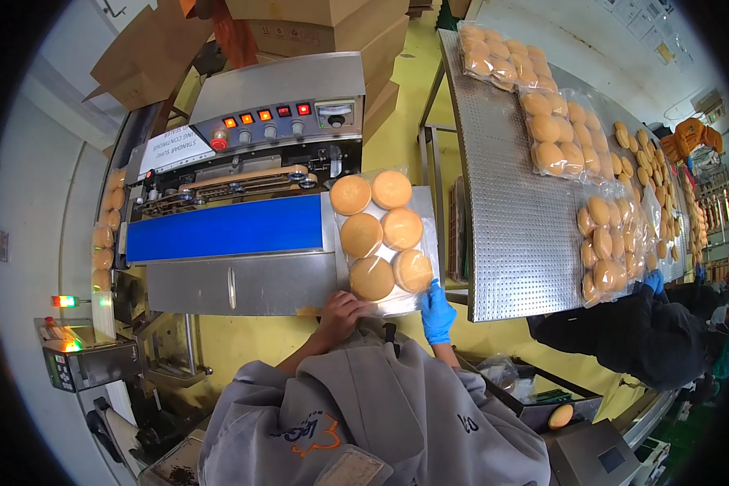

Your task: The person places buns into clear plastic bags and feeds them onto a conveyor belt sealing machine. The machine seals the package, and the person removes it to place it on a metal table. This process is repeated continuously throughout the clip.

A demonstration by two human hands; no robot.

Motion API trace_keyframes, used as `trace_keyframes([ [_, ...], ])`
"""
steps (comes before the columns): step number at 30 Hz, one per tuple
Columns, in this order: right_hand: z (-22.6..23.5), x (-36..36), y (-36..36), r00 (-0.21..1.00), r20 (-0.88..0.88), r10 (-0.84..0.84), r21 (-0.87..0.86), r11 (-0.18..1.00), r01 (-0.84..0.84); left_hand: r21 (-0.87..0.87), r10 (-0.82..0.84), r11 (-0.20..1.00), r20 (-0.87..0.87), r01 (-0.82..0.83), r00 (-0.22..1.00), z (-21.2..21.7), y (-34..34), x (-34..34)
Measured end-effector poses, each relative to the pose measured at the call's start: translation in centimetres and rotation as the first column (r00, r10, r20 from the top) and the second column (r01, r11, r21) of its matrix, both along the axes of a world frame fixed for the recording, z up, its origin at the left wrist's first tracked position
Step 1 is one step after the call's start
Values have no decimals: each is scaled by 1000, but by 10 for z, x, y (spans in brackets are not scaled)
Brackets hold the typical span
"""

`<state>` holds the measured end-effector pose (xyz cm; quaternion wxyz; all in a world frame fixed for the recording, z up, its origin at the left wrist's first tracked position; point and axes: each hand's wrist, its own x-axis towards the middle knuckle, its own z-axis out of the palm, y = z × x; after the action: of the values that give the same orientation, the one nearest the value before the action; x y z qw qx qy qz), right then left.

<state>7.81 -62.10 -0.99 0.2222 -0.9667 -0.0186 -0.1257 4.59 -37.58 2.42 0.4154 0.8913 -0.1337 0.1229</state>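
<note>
A clear plastic bag of several round golden buns lies flat on the metal plate at the right end of a blue conveyor belt. My bare left hand has its fingers closed on the bag's near left corner. At the near right corner, my right hand, in a blue glove, grips the bag's edge. The buns sit in two columns inside the bag. Just beyond the belt stands a bag sealing machine with lit buttons and a red knob.
On the right, a perforated metal table bears several bagged buns and loose ones. A person in dark clothing works at its near end. Cardboard boxes stand behind the machine. A small device with lit lamps is at left.
</note>
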Motion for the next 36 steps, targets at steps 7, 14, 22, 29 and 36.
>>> trace_keyframes([
  [7, 164, 56, -1, 986, -22, 166, 806, 587, -81, -328, 314, 910, 141, -255, 939, 135, 20, 37],
  [14, 256, 140, 36, 963, 187, 195, 812, 521, -264, -652, 386, 681, -69, -334, 920, 211, 38, 123],
  [22, -40, 277, 27, 854, -432, 291, 783, 592, 194, -466, 222, 651, -638, -599, 737, -25, 54, 224],
  [29, -35, 262, 31, 668, -358, 652, 907, 71, 416, -582, -9, 490, -748, -649, 663, -46, 58, 206],
  [36, -25, 298, 80, 691, -491, 531, 841, 83, 534, -646, -57, 314, -744, -695, 666, -68, 95, 238],
])
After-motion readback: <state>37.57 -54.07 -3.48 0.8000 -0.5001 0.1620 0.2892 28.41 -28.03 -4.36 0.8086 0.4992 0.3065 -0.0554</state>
